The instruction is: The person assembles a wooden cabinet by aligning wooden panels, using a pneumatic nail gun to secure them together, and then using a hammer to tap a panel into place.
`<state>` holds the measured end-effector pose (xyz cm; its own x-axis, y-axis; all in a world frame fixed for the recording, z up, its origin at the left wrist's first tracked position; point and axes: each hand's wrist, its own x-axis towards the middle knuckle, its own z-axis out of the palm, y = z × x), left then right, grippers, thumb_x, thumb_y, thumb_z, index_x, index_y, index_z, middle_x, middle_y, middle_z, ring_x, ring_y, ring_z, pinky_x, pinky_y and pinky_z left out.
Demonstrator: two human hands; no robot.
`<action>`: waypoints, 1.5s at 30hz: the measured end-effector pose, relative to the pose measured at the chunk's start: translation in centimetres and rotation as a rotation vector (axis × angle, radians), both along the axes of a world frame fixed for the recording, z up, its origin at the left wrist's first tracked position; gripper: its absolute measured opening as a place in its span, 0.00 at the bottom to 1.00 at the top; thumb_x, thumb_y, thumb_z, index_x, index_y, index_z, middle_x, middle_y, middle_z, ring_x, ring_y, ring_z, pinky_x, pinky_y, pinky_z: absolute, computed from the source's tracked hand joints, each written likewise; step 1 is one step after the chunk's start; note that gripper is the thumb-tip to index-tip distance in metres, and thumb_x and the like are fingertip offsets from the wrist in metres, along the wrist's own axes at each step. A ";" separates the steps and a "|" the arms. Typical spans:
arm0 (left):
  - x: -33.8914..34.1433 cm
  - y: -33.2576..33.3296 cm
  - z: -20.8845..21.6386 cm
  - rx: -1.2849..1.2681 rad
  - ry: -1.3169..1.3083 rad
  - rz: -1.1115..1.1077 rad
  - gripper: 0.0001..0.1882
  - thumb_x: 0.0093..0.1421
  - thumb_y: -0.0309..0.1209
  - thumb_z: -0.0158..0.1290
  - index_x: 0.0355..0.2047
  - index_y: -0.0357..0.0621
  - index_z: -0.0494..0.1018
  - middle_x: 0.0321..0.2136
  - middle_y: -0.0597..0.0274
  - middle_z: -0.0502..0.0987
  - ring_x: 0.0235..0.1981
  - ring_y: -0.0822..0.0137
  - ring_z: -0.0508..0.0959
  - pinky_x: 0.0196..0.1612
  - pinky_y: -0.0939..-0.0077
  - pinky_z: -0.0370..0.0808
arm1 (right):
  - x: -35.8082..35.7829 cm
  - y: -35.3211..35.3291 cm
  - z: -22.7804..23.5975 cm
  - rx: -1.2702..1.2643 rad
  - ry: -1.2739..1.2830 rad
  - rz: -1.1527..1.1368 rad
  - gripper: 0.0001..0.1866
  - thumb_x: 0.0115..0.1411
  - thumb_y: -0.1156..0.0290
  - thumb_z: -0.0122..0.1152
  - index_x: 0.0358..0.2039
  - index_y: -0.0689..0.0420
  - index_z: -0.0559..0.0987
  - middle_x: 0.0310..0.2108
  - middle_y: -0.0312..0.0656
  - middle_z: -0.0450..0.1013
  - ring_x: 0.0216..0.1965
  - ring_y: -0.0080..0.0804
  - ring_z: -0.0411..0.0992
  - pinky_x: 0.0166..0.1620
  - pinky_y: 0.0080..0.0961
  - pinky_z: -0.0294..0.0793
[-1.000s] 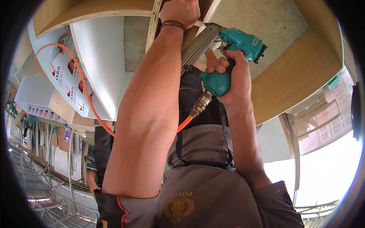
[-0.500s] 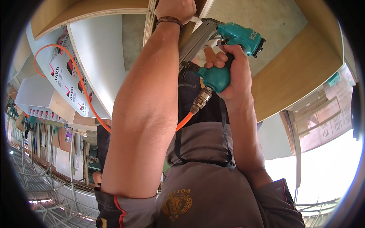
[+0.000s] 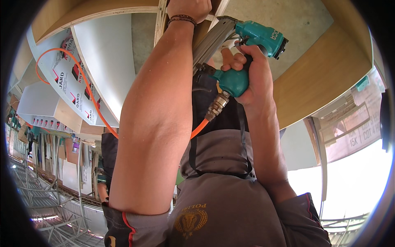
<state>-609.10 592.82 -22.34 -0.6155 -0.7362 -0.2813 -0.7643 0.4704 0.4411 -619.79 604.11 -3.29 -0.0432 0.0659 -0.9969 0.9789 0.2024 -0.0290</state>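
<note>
My right hand is wrapped round the grip of a teal pneumatic nail gun. The gun's grey magazine slants down to the left and passes behind my left forearm. An orange air hose joins the metal coupling under the grip, and part of it is hidden by that forearm. At the top edge, my left hand, with a dark braided bracelet at its wrist, is against a plywood-edged frame. Its fingers are cut off or hidden. The gun's nose is close to the frame's right-hand strip.
Curved wood-coloured panels stand at right and top left. A white curved panel rises on the left, beside a printed sheet-covered board. A white box-shaped piece is farther left. Part of another person's arm shows behind my left elbow.
Both hands and the nail gun stay almost in place, with only a very slight shift. More of the other person's arm shows behind my left elbow.
</note>
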 end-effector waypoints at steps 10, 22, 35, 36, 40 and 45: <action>-0.1 -0.1 0.1 -0.002 -0.014 -0.009 0.10 0.66 0.35 0.45 0.43 0.48 0.73 0.29 0.48 0.84 0.29 0.41 0.84 0.32 0.44 0.81 | 0.0 0.5 -0.3 -0.038 -0.002 -0.006 0.04 0.65 0.72 0.54 0.35 0.58 0.71 0.19 0.31 0.62 0.21 0.22 0.65 0.33 0.29 0.78; -0.1 0.2 0.1 -0.050 0.056 -0.002 0.10 0.66 0.34 0.46 0.43 0.47 0.74 0.28 0.47 0.83 0.28 0.41 0.84 0.30 0.44 0.80 | 1.5 2.5 -0.9 -0.083 -0.018 -0.012 0.05 0.65 0.70 0.52 0.36 0.57 0.68 0.22 0.34 0.63 0.23 0.26 0.66 0.32 0.34 0.79; -0.1 0.2 0.3 -0.057 0.069 0.014 0.10 0.66 0.35 0.47 0.43 0.47 0.74 0.27 0.48 0.83 0.28 0.42 0.84 0.30 0.45 0.80 | 1.3 1.2 0.2 -0.059 -0.027 -0.054 0.04 0.67 0.72 0.48 0.34 0.54 0.68 0.21 0.30 0.61 0.21 0.19 0.63 0.34 0.26 0.77; -0.2 0.1 0.3 -0.042 0.049 0.008 0.11 0.66 0.35 0.47 0.44 0.47 0.74 0.28 0.48 0.83 0.28 0.42 0.84 0.30 0.45 0.80 | 1.4 1.1 0.1 -0.063 -0.026 -0.057 0.03 0.67 0.72 0.48 0.34 0.54 0.68 0.21 0.30 0.61 0.21 0.19 0.63 0.34 0.26 0.77; -0.2 -0.1 0.3 -0.018 0.017 0.003 0.11 0.66 0.35 0.47 0.44 0.48 0.75 0.28 0.48 0.84 0.28 0.42 0.84 0.31 0.45 0.81 | 1.5 1.7 -0.3 -0.101 -0.042 -0.104 0.02 0.67 0.72 0.47 0.35 0.55 0.68 0.20 0.30 0.61 0.20 0.19 0.62 0.34 0.25 0.76; -0.1 0.0 0.1 -0.039 0.055 0.012 0.09 0.65 0.35 0.48 0.41 0.48 0.75 0.28 0.48 0.84 0.28 0.42 0.84 0.31 0.46 0.81 | 1.6 2.0 -0.4 -0.099 -0.070 -0.148 0.03 0.66 0.73 0.47 0.38 0.56 0.69 0.20 0.29 0.60 0.20 0.18 0.63 0.34 0.25 0.77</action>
